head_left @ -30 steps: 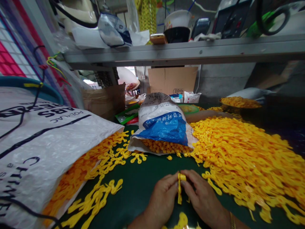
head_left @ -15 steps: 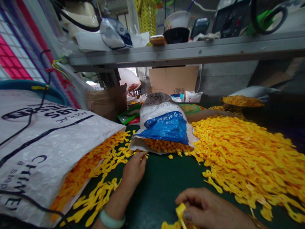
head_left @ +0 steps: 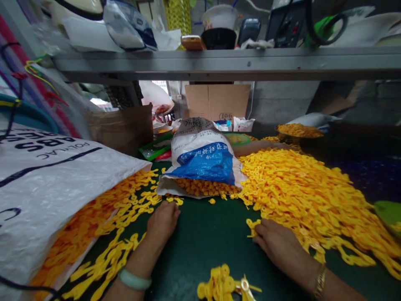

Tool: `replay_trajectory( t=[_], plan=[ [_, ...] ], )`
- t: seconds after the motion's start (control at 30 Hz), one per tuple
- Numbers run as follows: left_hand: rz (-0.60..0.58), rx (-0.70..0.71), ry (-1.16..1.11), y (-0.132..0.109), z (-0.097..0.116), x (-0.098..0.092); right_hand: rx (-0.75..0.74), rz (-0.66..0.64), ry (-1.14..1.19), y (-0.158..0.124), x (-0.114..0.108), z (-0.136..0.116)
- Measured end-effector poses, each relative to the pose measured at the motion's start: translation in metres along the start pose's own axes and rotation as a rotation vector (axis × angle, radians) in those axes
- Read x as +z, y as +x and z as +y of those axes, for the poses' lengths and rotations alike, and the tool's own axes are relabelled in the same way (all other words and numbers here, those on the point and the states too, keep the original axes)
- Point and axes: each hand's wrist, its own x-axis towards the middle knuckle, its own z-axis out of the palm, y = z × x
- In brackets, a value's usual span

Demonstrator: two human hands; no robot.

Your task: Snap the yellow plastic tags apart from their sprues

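My left hand (head_left: 163, 219), with a pale green bangle on its wrist, is closed at the edge of the small yellow pieces before the blue-and-white sack (head_left: 203, 161). Whatever its curled fingers hold is hidden. On the right, my right hand (head_left: 278, 242) pinches a yellow plastic piece (head_left: 252, 227) with a round end, beside the large heap of long yellow plastic parts (head_left: 300, 188). A small cluster of yellow parts (head_left: 221, 284) lies at the near edge of the view, with a shiny metal-looking piece (head_left: 245, 286) against it.
At left, a large white sack (head_left: 59, 179) lies open, spilling yellow parts onto the dark green tabletop (head_left: 200, 242). A grey shelf beam (head_left: 219, 65) crosses above the table. Cardboard boxes (head_left: 122, 129) and a green tray (head_left: 155, 147) stand behind. At far right is a green container (head_left: 388, 215).
My right hand has moved away from the near middle to the heap's edge and now pinches a yellow piece there. My left hand's fingers have curled in. The view has turned slightly right.
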Motion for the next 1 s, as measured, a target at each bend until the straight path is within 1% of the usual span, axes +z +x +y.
replay_trajectory(
  t=[0.07,0.13,0.2,0.3,0.4,0.5,0.63,0.7,0.83,0.9,1.0],
  plan=[
    [-0.011,-0.019,-0.013,-0.001,0.001,0.000,-0.079,-0.035,0.026,-0.002,-0.001,-0.007],
    [-0.019,-0.033,-0.031,-0.003,0.004,0.002,-0.156,-0.066,0.062,-0.003,-0.008,-0.010],
    [-0.026,-0.004,-0.056,-0.005,0.009,0.004,-0.191,-0.075,0.095,-0.003,-0.014,-0.013],
    [-0.039,0.092,-0.107,-0.010,0.019,0.009,-0.161,-0.042,0.073,0.000,-0.015,-0.020],
    [-0.047,0.151,-0.175,-0.016,0.028,0.013,-0.119,0.006,0.003,0.006,-0.007,-0.030],
    [-0.051,0.175,-0.287,-0.020,0.032,0.015,-0.130,0.005,-0.001,0.011,0.002,-0.036],
    [-0.072,0.180,-0.525,-0.020,0.034,0.015,-0.171,-0.019,0.029,0.012,0.005,-0.037],
    [-0.122,0.178,-0.681,-0.022,0.039,0.016,-0.184,-0.024,0.055,0.012,0.004,-0.037],
    [-0.282,0.179,-0.972,-0.031,0.053,0.015,-0.172,-0.025,0.147,0.013,0.001,-0.040],
    [-0.394,0.163,-1.199,-0.037,0.060,0.014,-0.130,-0.031,0.341,0.016,0.000,-0.044],
    [-0.601,0.088,-1.645,-0.046,0.067,0.013,-0.027,-0.041,0.849,0.022,0.001,-0.053]
  ],
)
